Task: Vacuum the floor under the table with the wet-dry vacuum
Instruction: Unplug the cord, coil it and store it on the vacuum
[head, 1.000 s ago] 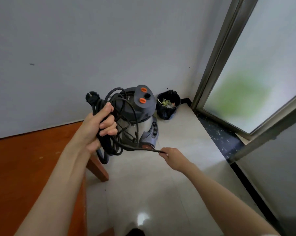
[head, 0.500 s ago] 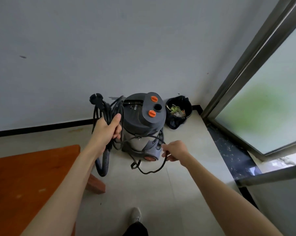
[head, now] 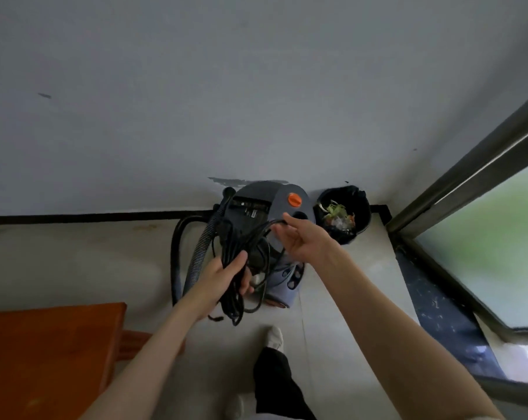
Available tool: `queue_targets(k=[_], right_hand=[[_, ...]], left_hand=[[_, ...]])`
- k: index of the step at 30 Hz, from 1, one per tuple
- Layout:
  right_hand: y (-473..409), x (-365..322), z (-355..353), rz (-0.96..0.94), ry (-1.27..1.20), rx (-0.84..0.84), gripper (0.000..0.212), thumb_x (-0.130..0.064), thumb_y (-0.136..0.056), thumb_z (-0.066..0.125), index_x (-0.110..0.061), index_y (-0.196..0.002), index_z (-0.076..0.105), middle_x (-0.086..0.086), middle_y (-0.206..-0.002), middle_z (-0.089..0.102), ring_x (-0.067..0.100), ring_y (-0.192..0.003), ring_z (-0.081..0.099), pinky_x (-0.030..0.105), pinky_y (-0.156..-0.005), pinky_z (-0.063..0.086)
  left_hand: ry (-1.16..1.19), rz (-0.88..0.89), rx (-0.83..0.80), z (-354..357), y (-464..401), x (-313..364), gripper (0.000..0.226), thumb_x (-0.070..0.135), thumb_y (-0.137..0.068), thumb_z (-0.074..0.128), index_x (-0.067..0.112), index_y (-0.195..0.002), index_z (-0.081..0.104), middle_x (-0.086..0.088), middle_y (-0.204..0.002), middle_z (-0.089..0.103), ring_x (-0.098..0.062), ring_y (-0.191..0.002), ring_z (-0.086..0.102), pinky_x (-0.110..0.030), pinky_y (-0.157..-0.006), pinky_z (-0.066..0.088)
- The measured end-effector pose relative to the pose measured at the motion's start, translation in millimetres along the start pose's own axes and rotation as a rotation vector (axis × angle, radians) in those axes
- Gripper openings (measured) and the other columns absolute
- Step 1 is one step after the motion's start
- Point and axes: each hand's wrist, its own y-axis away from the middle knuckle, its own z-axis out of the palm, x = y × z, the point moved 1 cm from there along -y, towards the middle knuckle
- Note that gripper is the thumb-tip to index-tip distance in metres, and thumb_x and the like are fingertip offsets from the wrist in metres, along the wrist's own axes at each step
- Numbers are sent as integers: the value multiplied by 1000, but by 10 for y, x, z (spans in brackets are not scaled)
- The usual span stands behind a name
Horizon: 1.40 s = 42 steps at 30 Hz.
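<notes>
We see a matt grey plastic vacuum lid (head: 274, 201), a ribbed hose (head: 200, 253), glossy floor tiles (head: 89, 262) (pale), and a smooth wooden table (head: 50, 353).

The pale tiled floor (head: 74, 262) carries the wet-dry vacuum (head: 282, 286), black bin (head: 359, 219) and wooden table (head: 50, 344).

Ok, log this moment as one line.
left hand grips power cord bundle | right hand pinches one cord loop | vacuum against wall | hose hanging

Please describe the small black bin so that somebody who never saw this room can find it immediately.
Look at the corner where the grey wall meets the glass door frame. The black bin stands there, right of the vacuum. Only it holds food scraps.
</notes>
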Motion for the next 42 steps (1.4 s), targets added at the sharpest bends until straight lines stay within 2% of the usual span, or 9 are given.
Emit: queue_targets(k=[7,12,16,18,23,29,34,36,42], right_hand=[[-318,-351,20,-201,297,-50,19,-12,-98,52,4,-89,57,14,-68,66,19,-55,67,22,-52,56],[-450,-242,-113,-481,1180,-348,32,-25,-93,60,-12,-122,59,-9,-112,57,3,-103,52,12,-92,39],[-489,-323,56,-516,1349,-461,54,-29,-85,70,-16,-134,50,-11,-121,46,-1,-111,41,-8,-75,29],[-511,-375,150,-537,1316,-443,46,-31,-84,71,-16,-125,56,-9,-111,55,4,-101,52,-3,-71,36],[-619,-425,286,-535,1210,-380,31,-23,-83,72,-5,-104,57,13,-92,64,20,-81,59,35,-74,48],[-729,-552,422,-545,1043,-378,14,0,-82,64,-8,-87,54,8,-77,56,15,-69,53,29,-66,47],[-798,-655,560,-518,938,-357,8,-5,-91,58,-9,-85,55,6,-75,62,6,-62,54,15,-58,41],[-857,-689,611,-528,846,-330,9,-5,-94,53,-12,-90,54,2,-71,66,9,-65,61,22,-65,50],[-1121,-688,605,-461,485,-123,31,-5,-98,46,-12,-68,39,-5,-45,36,12,-38,38,32,-58,45]], left_hand=[[112,-28,187,-8,-547,366,36,20,-93,54,13,-61,39,3,-46,31,-10,-40,29,-22,-50,38],[425,9,310,-67,-933,705,32,31,-90,54,14,-65,41,5,-45,36,-9,-39,35,-25,-56,45],[532,4,344,60,-1189,1010,31,21,-99,44,4,-74,52,-3,-50,55,-22,-68,68,-34,-82,52],[555,-1,335,128,-1282,1153,27,18,-101,41,0,-85,53,-12,-65,69,-27,-94,69,-36,-97,47],[465,-57,329,186,-1504,1350,27,16,-101,36,-2,-97,56,-16,-97,72,-18,-105,65,-32,-107,38],[222,-187,249,44,-1805,1455,23,22,-101,38,10,-93,55,-3,-101,73,-19,-120,53,-44,-112,29],[182,-225,94,-230,-1991,1549,24,28,-98,46,6,-100,56,-7,-100,72,-16,-97,64,-25,-78,51],[194,-207,90,-419,-2038,1511,40,36,-97,48,0,-108,62,-10,-99,69,-18,-93,66,-26,-82,53],[75,-302,397,-990,-2051,497,28,16,-100,41,-1,-114,59,-5,-76,69,-15,-68,66,-23,-65,50]])
